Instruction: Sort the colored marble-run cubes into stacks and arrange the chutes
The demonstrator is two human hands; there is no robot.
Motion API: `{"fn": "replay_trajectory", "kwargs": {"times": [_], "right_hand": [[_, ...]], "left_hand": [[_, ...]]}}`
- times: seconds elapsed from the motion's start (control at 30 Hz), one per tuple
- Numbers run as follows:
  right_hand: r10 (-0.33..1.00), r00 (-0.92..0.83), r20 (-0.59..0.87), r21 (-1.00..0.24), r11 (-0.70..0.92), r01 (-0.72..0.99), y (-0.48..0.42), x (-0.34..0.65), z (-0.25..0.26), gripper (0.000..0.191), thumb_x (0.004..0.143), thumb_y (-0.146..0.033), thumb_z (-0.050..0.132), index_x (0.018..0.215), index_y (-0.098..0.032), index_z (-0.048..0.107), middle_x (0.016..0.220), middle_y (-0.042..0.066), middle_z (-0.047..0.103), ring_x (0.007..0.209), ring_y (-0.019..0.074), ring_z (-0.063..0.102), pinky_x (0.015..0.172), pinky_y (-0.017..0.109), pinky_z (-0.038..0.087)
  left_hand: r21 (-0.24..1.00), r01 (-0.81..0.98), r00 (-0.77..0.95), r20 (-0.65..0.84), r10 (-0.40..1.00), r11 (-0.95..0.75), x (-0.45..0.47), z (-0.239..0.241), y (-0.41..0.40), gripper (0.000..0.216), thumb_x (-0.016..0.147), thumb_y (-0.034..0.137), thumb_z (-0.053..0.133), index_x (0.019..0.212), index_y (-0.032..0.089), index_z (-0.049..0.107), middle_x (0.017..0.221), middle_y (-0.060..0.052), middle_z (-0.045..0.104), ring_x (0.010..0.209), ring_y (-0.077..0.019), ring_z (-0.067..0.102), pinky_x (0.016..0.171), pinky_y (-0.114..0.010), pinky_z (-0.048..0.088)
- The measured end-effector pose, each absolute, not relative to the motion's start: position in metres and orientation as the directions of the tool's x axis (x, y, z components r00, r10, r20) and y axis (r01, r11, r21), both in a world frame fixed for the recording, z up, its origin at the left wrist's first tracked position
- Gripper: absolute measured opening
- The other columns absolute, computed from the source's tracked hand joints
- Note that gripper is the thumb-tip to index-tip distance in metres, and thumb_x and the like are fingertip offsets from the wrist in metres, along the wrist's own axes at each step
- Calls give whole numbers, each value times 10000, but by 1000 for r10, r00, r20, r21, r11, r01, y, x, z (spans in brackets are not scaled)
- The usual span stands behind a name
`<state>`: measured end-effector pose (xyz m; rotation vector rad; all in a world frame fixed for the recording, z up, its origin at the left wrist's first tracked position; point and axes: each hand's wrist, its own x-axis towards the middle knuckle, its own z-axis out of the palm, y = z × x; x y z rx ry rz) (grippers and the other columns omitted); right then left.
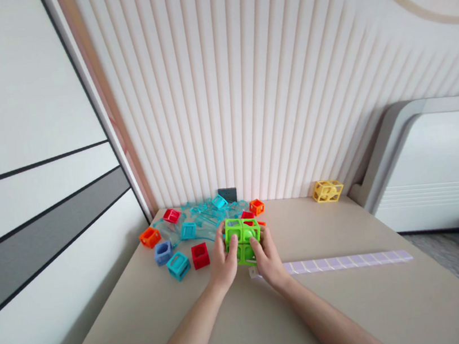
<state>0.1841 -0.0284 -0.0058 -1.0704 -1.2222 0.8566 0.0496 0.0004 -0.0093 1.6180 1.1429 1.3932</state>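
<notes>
Both of my hands grip a block of bright green open-frame cubes (pixel 242 233) held just above the beige table (pixel 359 302). My left hand (pixel 223 264) wraps its left side, thumb on the front face. My right hand (pixel 269 257) closes on its right and lower side. Behind the green block lies a pile of clear blue track pieces (pixel 202 218) with small cubes scattered about: red (pixel 200 255), teal (pixel 178 265), blue (pixel 163 252) and orange (pixel 149 237).
A row of pale lilac tiles (pixel 345 262) lies on the table right of my hands. A yellow frame cube (pixel 327 190) sits at the back right by the ribbed wall. White panels border the table at left; a white unit stands at right.
</notes>
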Motion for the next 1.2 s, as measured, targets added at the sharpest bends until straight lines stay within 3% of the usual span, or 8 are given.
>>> {"fn": "replay_trajectory", "kwargs": {"times": [0.23,0.37,0.53,0.73,0.87,0.97,1.07,1.2], "right_hand": [[935,174,309,-949,314,-7,-31,181,0,368,967,-521,507,1227,-261,489,1157,65,659,939,210,660,806,316,541],[908,294,297,-952,304,23,-29,185,2,439,963,-614,432,1056,-222,606,995,54,699,891,212,647,790,316,527],[894,391,220,-971,239,-1,-25,192,5,537,910,-701,430,899,-216,659,837,28,713,803,221,644,712,304,523],[941,337,21,-949,124,-290,-18,193,1,523,896,-687,439,1011,-232,670,797,25,733,729,224,678,591,299,534],[922,376,-86,-891,97,-444,-16,195,7,485,832,-660,570,1093,-255,628,853,-6,723,684,181,667,503,252,513],[915,395,-81,-895,108,-433,-16,196,12,486,780,-638,656,1106,-282,607,811,-44,685,619,147,635,467,221,491],[917,394,-58,-932,92,-351,-11,198,20,481,795,-662,624,1099,-290,598,748,-56,658,580,139,618,458,220,482],[933,348,-94,-967,-3,-253,14,208,42,447,849,-614,599,1136,-272,619,759,-36,688,592,143,642,454,219,482]], "left_hand": [[937,64,52,340,939,-343,50,-5,1,578,988,535,432,1490,266,338,1496,-107,502,1368,-259,498,1112,-421,435],[946,-20,38,325,945,-325,48,-5,1,568,966,586,450,1424,251,459,1498,-94,508,1415,-258,440,1164,-394,367],[950,-295,-80,85,993,-105,49,-12,5,482,904,580,584,1255,251,626,1463,-64,557,1474,-244,344,1197,-341,306],[824,-565,-30,-59,998,32,53,-2,7,555,843,641,617,1193,213,661,1235,-85,707,1171,-264,652,911,-345,559],[757,-654,-5,-16,1000,9,48,8,4,639,763,515,770,1332,313,558,1231,-33,700,1056,-220,696,790,-280,565],[794,-601,-57,68,996,-88,42,9,4,700,800,491,745,1426,380,453,1293,-24,661,1064,-213,689,805,-286,559],[874,-439,-186,139,973,-209,29,14,10,664,864,489,669,1465,387,406,1381,-31,599,1142,-218,654,846,-290,553],[939,46,-185,344,920,-342,-6,46,39,514,918,445,586,1404,291,520,1347,-61,629,1177,-241,633,932,-333,529]]}}
